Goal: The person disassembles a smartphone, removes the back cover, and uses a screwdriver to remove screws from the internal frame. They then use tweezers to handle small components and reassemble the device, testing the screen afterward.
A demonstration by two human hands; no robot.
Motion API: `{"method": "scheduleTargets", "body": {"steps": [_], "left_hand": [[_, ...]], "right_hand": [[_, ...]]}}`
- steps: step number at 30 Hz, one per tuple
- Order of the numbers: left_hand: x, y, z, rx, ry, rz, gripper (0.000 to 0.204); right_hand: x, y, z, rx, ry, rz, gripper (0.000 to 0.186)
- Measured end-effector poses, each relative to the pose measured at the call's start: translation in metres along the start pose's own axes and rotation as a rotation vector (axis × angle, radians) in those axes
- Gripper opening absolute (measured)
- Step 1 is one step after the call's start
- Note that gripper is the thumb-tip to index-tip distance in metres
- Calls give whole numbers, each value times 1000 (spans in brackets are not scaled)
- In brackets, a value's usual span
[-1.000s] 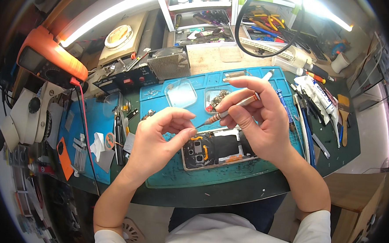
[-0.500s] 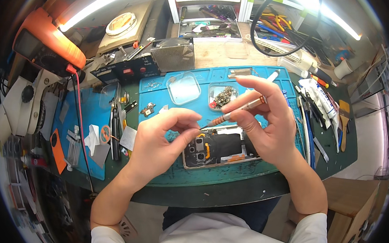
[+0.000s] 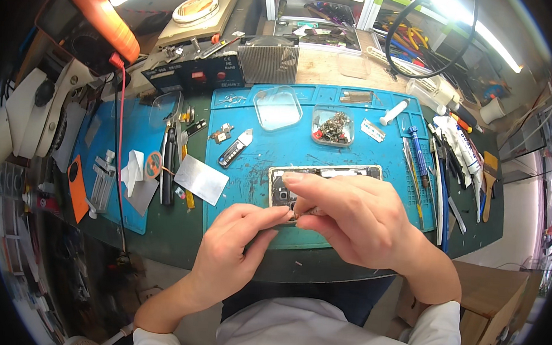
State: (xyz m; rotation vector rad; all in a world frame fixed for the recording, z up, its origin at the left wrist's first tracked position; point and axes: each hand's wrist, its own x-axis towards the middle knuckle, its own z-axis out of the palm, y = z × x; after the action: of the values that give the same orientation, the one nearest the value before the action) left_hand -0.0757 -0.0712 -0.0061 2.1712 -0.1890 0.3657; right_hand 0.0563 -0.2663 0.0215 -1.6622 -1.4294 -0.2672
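Observation:
An opened phone (image 3: pixel 275 186) with a dark interior and pale frame lies on the blue mat (image 3: pixel 227 151). My right hand (image 3: pixel 358 220) arches over it, closed round the screwdriver (image 3: pixel 311 212), which is mostly hidden beneath my fingers. My left hand (image 3: pixel 237 252) is at the phone's lower left edge, its fingers bent and together, fingertips beside the screwdriver's tip; whatever they hold is too small to make out. A small clear box of metal bits (image 3: pixel 332 127) sits behind the phone, with an empty clear container (image 3: pixel 277 109) to its left.
An orange multimeter (image 3: pixel 100 19) and white microscope (image 3: pixel 35 113) stand at the left. A metal sheet (image 3: pixel 201 179) lies left of the phone. Pens, tubes and a brush (image 3: pixel 489 171) crowd the right; a dark-fronted instrument (image 3: pixel 194 70) and tool trays (image 3: pixel 314 34) line the back.
Both hands have moved down toward me and onto the phone. The screwdriver, earlier held raised in view, is now mostly covered by my right hand. The box of bits is fully uncovered.

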Motion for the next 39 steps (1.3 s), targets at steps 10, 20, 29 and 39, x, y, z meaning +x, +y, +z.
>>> {"method": "scheduleTargets", "body": {"steps": [10, 20, 29, 39], "left_hand": [[-7, -2, 5, 23, 42, -14, 42], [-12, -11, 5, -58, 128, -46, 40], [-9, -14, 6, -104, 211, -127, 37], [-8, -12, 7, -74, 206, -141, 38]], "right_hand": [[5, -1, 4, -17, -76, -22, 50], [6, -9, -6, -129, -256, 18, 53], [11, -14, -7, 11, -211, 164, 63], [19, -22, -3, -80, -162, 154, 57]]}}
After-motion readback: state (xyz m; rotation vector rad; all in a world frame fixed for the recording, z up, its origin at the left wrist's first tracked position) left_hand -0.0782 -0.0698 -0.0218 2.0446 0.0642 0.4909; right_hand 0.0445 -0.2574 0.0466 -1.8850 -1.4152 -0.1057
